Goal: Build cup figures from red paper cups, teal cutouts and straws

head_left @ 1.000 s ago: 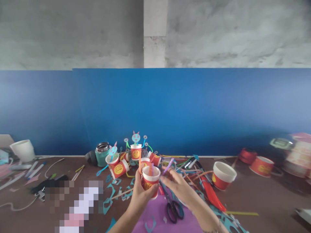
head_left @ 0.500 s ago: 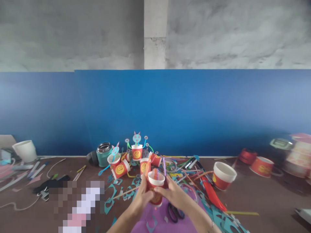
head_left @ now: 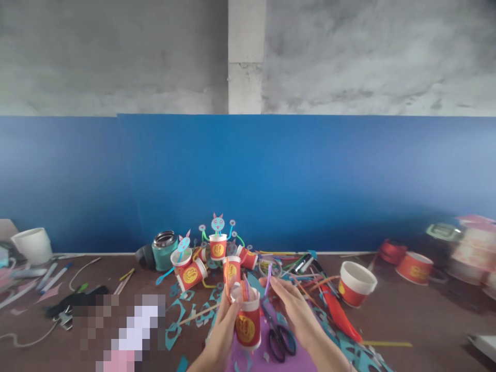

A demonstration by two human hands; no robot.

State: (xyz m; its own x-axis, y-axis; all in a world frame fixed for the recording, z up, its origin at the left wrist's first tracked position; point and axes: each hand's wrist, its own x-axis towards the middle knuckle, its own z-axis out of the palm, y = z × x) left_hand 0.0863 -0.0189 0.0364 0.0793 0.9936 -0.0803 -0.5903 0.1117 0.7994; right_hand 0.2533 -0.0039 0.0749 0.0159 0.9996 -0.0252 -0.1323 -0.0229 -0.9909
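Observation:
My left hand point(head_left: 220, 330) is wrapped round the left side of a red-and-white paper cup point(head_left: 248, 326), which leans a little. Orange and purple strips point(head_left: 245, 289) poke up inside the cup, and an orange straw point(head_left: 227, 276) rises at its left side. At the right side a bent purple straw point(head_left: 268, 281) stands out, pinched near its top by the fingers of my right hand point(head_left: 296, 305). Below that hand, black-handled scissors point(head_left: 281, 341) lie on a purple sheet point(head_left: 267, 364).
Behind the cup are several decorated paper cups, one upright with a blue cat-faced figure point(head_left: 217, 224). A teal flask point(head_left: 164, 250) stands to their left. Blue paper scraps point(head_left: 176, 312) litter the table. Rightward lie a red packet point(head_left: 341, 312) and a larger paper cup point(head_left: 357, 283).
My right hand has left the cup's side and moved to the purple straw. The cup, in my left hand, has come nearer and tilted, showing more of its front.

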